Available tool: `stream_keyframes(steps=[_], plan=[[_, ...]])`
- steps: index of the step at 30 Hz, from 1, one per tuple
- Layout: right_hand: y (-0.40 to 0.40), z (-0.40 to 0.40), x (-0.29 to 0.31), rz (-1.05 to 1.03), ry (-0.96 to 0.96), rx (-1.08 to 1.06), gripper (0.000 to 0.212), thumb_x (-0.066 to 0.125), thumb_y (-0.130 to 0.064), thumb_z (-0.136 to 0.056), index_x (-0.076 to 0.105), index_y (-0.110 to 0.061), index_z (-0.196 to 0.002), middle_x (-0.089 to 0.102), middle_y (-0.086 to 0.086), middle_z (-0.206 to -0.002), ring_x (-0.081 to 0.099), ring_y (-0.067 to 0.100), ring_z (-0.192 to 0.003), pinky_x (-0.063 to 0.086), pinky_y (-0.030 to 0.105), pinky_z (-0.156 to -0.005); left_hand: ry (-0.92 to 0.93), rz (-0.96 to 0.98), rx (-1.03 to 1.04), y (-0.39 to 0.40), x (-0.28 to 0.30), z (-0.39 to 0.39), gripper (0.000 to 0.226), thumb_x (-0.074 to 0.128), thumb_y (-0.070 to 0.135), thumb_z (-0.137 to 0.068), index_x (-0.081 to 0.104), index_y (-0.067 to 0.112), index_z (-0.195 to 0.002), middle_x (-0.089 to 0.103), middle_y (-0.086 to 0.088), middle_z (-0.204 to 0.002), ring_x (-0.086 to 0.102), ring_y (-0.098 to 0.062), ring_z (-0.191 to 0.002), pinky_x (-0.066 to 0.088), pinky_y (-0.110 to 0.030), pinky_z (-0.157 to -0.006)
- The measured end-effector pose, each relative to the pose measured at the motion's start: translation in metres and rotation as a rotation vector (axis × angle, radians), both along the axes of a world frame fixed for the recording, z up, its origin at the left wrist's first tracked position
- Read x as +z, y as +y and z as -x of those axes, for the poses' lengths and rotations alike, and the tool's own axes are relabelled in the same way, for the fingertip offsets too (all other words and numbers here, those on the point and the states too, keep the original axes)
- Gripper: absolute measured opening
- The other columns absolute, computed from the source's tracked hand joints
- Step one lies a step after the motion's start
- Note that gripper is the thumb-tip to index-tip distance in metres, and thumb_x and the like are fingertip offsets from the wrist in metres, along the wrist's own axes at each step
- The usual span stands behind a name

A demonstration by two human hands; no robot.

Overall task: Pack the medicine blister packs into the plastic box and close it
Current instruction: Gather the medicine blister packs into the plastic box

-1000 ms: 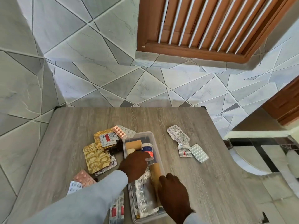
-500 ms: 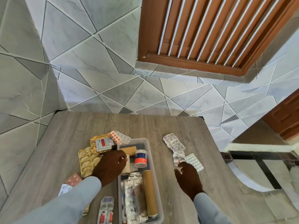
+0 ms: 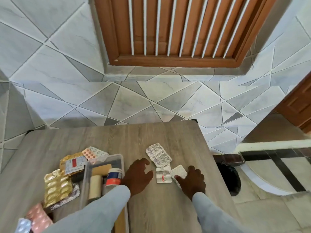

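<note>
Wooden table (image 3: pixel 151 135) | left hand (image 3: pixel 138 176) spread, empty; right hand (image 3: pixel 191 181) pinches white blister pack (image 3: pixel 178 171) | plastic box (image 3: pixel 117 158) alongside

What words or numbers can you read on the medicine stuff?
None can be read.
Crumpled silver pack: rows of dark print, too blurred.
Small silver pack: a red mark, too small.
Gold pack's white label: a red block and grey lines, unreadable.
Bottle in the box: red and blue label, blurred.
</note>
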State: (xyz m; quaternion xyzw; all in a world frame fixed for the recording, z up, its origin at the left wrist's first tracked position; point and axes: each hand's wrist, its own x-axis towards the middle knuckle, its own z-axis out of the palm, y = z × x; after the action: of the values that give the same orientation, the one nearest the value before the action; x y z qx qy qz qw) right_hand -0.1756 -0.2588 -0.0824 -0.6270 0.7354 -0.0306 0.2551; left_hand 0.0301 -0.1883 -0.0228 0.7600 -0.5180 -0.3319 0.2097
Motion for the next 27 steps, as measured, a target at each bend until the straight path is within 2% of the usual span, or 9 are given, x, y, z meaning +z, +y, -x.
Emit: stream_keyframes(steps=[5,7,9,12,14,17,20,24,27], plan=[[-0.017,-0.004,-0.011,-0.139,-0.140,-0.072,0.062,0.076,-0.049,-0.064,0.046,-0.019,-0.110,0.060,0.007,-0.111,0.057,0.032,-0.108,0.048,0.039,-0.087,0.142,-0.206,0.282,-0.042,-0.028,0.021,0.062,0.063,0.043,-0.083,0.041,0.017,-0.135,0.057,-0.012,-0.128,0.054,-0.029,-0.118,0.045,-0.033,-0.096],[-0.023,-0.004,-0.017,-0.162,-0.288,-0.112,0.044,0.076,-0.041,-0.068,0.055,-0.015,-0.098,0.065,0.008,-0.103,0.063,0.030,-0.099,0.051,0.037,-0.081,0.156,-0.214,0.400,-0.058,-0.036,0.024,0.069,0.066,0.043,-0.082,0.038,0.013,-0.137,0.054,-0.015,-0.133,0.052,-0.033,-0.121,0.044,-0.035,-0.096],[-0.026,-0.003,-0.021,-0.136,-0.411,-0.115,0.025,0.072,-0.033,-0.075,0.061,-0.013,-0.086,0.068,0.010,-0.096,0.065,0.029,-0.092,0.054,0.038,-0.079,0.142,-0.216,0.484,-0.073,-0.040,0.024,0.071,0.069,0.044,-0.080,0.038,0.010,-0.134,0.053,-0.018,-0.133,0.052,-0.037,-0.120,0.044,-0.038,-0.095],[-0.028,-0.006,-0.023,-0.178,-0.611,-0.131,0.016,0.072,-0.026,-0.075,0.070,-0.013,-0.084,0.073,0.006,-0.089,0.070,0.024,-0.085,0.057,0.043,-0.080,0.088,-0.232,0.541,-0.091,-0.046,0.027,0.067,0.073,0.044,-0.076,0.039,0.010,-0.122,0.058,-0.020,-0.124,0.057,-0.040,-0.111,0.046,-0.041,-0.087],[-0.025,-0.014,-0.022,-0.238,-0.719,-0.120,0.017,0.073,-0.024,-0.075,0.073,-0.011,-0.086,0.074,0.004,-0.086,0.071,0.019,-0.081,0.059,0.042,-0.080,0.036,-0.272,0.531,-0.095,-0.049,0.030,0.064,0.074,0.041,-0.073,0.037,0.012,-0.115,0.060,-0.017,-0.118,0.060,-0.040,-0.105,0.047,-0.042,-0.080],[-0.020,-0.029,-0.020,-0.253,-0.617,-0.082,0.020,0.072,-0.026,-0.074,0.065,-0.009,-0.083,0.068,0.004,-0.084,0.063,0.016,-0.076,0.051,0.030,-0.069,0.030,-0.311,0.532,-0.097,-0.054,0.033,0.057,0.071,0.033,-0.070,0.038,0.014,-0.111,0.061,-0.015,-0.113,0.060,-0.040,-0.102,0.051,-0.045,-0.082],[-0.010,-0.051,-0.016,-0.219,-0.543,-0.130,0.028,0.071,-0.028,-0.071,0.052,-0.018,-0.091,0.062,0.003,-0.097,0.062,0.021,-0.090,0.054,0.033,-0.077,0.084,-0.315,0.560,-0.096,-0.057,0.030,0.043,0.063,0.024,-0.072,0.044,0.013,-0.108,0.061,-0.015,-0.114,0.059,-0.040,-0.104,0.051,-0.047,-0.088],[0.005,-0.074,-0.008,-0.187,-0.589,-0.240,0.026,0.067,-0.026,-0.072,0.044,-0.025,-0.084,0.059,0.004,-0.099,0.061,0.021,-0.085,0.056,0.040,-0.081,0.156,-0.233,0.531,-0.080,-0.059,0.029,0.033,0.063,0.015,-0.075,0.056,0.010,-0.107,0.063,-0.013,-0.112,0.060,-0.034,-0.103,0.050,-0.035,-0.083],[0.012,-0.078,-0.009,-0.209,-0.705,-0.343,0.039,0.070,-0.015,-0.071,0.043,-0.026,-0.098,0.054,0.009,-0.108,0.060,0.021,-0.088,0.054,0.036,-0.077,0.317,-0.199,0.583,-0.068,-0.060,0.025,0.030,0.065,0.003,-0.072,0.059,0.012,-0.100,0.066,-0.009,-0.102,0.063,-0.028,-0.092,0.048,-0.029,-0.074]])
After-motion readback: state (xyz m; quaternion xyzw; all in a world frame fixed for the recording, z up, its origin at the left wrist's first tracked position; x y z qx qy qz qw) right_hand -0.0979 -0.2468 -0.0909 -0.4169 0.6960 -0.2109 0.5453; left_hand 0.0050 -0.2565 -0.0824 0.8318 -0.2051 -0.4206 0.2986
